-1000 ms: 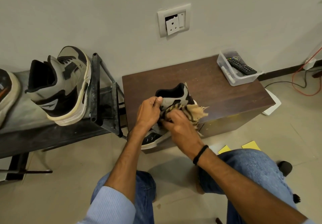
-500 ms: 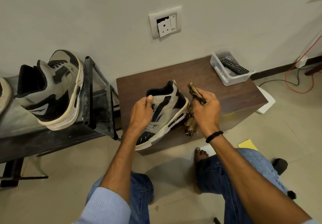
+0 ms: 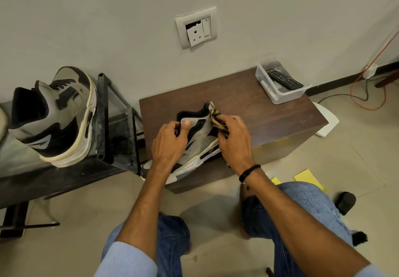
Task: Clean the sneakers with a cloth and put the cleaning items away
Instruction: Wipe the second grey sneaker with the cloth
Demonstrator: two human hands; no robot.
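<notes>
The grey, black and white high-top sneaker (image 3: 201,142) is tilted on its side over the front-left corner of the dark brown wooden low table (image 3: 248,104), toe pointing to seven o'clock past the edge. The left hand (image 3: 168,145) grips its collar, thumb pressed on the grey ankle panel. The right hand (image 3: 233,138) is curled round a bunched tan-and-dark striped cloth (image 3: 216,120), held against the heel at one o'clock. To wipe well, brace the collar firmly and draw the cloth in short strokes down toward the midsole — its pale rim looks grubbiest. The matching sneaker (image 3: 58,117) stands on the dark metal rack (image 3: 103,125) at nine o'clock; a clear plastic tub (image 3: 280,98) holding a black remote (image 3: 284,79) sits at two o'clock.
</notes>
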